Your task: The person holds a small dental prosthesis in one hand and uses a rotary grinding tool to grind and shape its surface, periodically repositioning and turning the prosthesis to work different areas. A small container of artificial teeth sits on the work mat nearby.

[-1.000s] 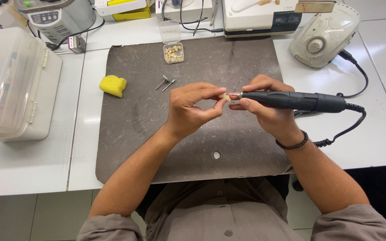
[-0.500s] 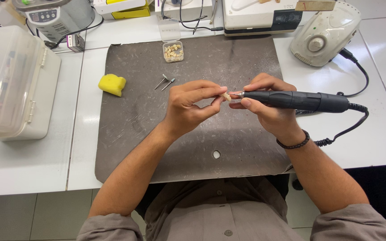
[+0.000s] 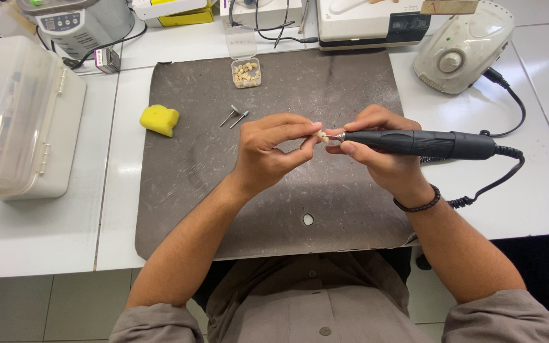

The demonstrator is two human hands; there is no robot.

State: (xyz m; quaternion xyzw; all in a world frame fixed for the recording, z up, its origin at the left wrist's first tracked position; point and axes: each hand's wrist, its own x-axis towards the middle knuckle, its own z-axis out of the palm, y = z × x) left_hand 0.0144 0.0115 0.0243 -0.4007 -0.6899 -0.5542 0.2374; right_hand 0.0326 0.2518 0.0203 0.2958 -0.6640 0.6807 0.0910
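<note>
Small piece (image 3: 321,134): we see it cream-white and tiny, pinched at fingertips over the dark mat's (image 3: 179,184) middle.
Handpiece (image 3: 417,143): we note it black, slim, lying level, metal tip touching the piece, coiled cord trailing toward the mat's right edge.

Dental lab: rotary handpiece (image 3: 424,143), control unit (image 3: 462,47), box of tooth pieces (image 3: 246,72).

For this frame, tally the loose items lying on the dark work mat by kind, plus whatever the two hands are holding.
Yellow sponge: 1
Small metal burs lying loose: 2
Clear plastic box of pale tooth-like pieces: 1
Black corded rotary handpiece, in the right hand: 1
Small pale piece, pinched in the left hand: 1
Total: 6
</note>
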